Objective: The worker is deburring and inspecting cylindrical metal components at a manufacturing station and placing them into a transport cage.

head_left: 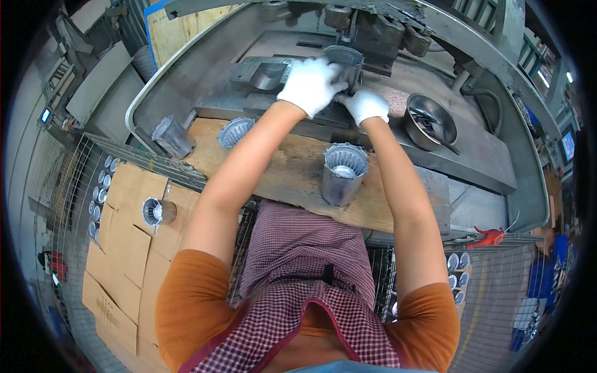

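White gloves cover both my hands, which work close together at the machine's metal fixture point(268, 76). My left hand point(313, 86) is curled against the left side of a grey cup-shaped metal casting point(346, 57). Beside the casting's lower end is my right hand point(367, 107), its fingers drawn together and pointing left; what they hold is hidden. Nearer to me, a ribbed casting point(344, 177) stands upright on the wooden board point(280, 163). Another casting point(236, 132) lies by my left forearm, and a third casting point(173, 137) leans at the board's left end.
A steel bowl point(430, 122) with dark tools inside stands right of my right hand. Machine parts point(373, 28) hang above the fixture. On cardboard point(134, 236) at lower left lies one casting point(158, 212). Wire cages point(497, 292) flank me, and a red-handled tool point(487, 237) sits at the right edge.
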`<state>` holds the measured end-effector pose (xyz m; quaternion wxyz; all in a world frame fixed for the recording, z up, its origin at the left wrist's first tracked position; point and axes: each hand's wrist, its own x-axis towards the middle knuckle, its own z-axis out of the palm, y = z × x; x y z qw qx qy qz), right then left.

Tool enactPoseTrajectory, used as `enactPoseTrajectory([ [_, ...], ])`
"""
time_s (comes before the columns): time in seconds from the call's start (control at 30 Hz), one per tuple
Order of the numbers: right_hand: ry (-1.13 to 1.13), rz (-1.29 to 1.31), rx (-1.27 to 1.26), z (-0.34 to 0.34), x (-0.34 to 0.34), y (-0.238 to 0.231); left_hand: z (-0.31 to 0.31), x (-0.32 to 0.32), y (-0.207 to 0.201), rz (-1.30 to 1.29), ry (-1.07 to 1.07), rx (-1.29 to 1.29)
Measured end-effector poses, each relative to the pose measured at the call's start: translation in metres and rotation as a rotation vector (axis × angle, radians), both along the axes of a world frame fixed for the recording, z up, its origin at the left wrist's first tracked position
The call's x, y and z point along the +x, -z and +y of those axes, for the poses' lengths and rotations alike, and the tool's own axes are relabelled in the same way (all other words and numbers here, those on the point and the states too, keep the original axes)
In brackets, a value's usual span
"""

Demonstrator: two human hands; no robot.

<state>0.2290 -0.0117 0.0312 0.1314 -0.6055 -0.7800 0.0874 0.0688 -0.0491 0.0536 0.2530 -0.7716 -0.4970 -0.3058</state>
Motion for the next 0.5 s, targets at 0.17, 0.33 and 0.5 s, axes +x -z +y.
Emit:
enactPoseTrajectory([
  [0.17, 0.028, -0.087, 0.022, 0.005, -0.012, 0.0, -0.045, -0.072, -0.023, -0.252, -0.073, -0.346],
  [0.33, 0.012, -0.163, 0.013, 0.01, -0.01, -0.005, -0.091, -0.124, -0.027, -0.175, -0.356, -0.859],
  [0.5, 0.042, -0.17, 0.056, 0.01, -0.016, -0.005, -0.107, -0.116, 0.023, -0.032, -0.387, -1.042],
])
